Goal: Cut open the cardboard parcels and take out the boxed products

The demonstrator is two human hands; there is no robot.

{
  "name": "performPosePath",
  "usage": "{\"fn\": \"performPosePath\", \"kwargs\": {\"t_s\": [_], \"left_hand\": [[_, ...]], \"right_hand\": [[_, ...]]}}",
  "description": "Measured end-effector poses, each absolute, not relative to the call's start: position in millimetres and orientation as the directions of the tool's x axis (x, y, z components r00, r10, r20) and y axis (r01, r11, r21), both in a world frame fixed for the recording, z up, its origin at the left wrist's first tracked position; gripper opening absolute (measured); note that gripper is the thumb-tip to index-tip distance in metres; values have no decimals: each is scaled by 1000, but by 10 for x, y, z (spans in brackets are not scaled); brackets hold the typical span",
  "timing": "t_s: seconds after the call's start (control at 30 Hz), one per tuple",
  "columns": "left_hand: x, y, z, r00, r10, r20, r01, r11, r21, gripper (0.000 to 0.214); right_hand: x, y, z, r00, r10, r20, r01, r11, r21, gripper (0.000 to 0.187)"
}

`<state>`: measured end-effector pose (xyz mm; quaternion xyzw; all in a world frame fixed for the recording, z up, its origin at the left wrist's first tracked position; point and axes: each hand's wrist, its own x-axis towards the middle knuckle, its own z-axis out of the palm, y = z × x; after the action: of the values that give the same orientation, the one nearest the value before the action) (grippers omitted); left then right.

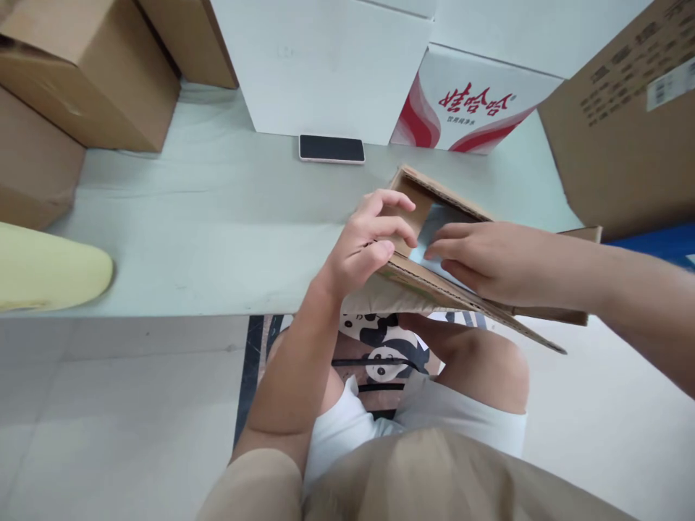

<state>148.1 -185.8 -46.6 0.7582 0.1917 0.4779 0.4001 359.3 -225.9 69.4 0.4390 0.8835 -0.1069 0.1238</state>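
A small open cardboard box [434,192] rests at the near edge of the pale table [217,217], tilted toward me. My left hand [369,242] curls over the box's near flap, fingers bent and gripping its edge. My right hand [483,260] reaches into the box from the right, fingers stretched flat and pressing on a grey, shiny sheet [431,224] inside. My knees and white shorts show below the table.
A dark phone [331,148] lies face up at the back middle. Brown cartons [87,79] stand at the back left, a white box [326,65] and a red-printed white box [472,101] behind, a large brown carton [624,123] at right. A pale yellow object [48,268] lies at left.
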Motion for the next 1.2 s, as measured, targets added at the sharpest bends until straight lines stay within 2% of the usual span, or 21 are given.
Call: {"fn": "performPosePath", "kwargs": {"t_s": [0.07,0.27,0.53,0.7,0.83,0.93,1.07,1.2], "left_hand": [[1474,-1861,-483,467,667,580,-73,-624,778,37],[1467,-1829,-516,421,688,592,24,-660,750,40],[1451,-1811,-510,409,674,615,-39,-661,750,48],[1466,-1766,-558,406,635,657,-90,-687,721,55],[1497,-1716,-620,327,639,697,1,-738,675,55],[1521,-1690,-653,292,652,700,50,-741,669,52],[1566,-1673,-652,224,603,765,-48,-778,627,54],[1607,-1708,-587,135,610,780,-48,-783,621,50]], "right_hand": [[3575,-2237,601,-591,743,-314,791,611,-43,41],[3725,-2264,509,-663,709,-241,735,677,-34,53],[3848,-2270,452,-718,687,-112,678,726,111,60],[3730,-2199,625,-733,680,5,677,729,103,68],[3570,-2018,690,-725,686,-60,688,725,-20,63],[3521,-1857,633,-739,665,-110,673,736,-67,57],[3558,-1706,486,-782,601,-166,614,788,-42,59],[3549,-1685,431,-772,608,-186,608,791,62,61]]}}
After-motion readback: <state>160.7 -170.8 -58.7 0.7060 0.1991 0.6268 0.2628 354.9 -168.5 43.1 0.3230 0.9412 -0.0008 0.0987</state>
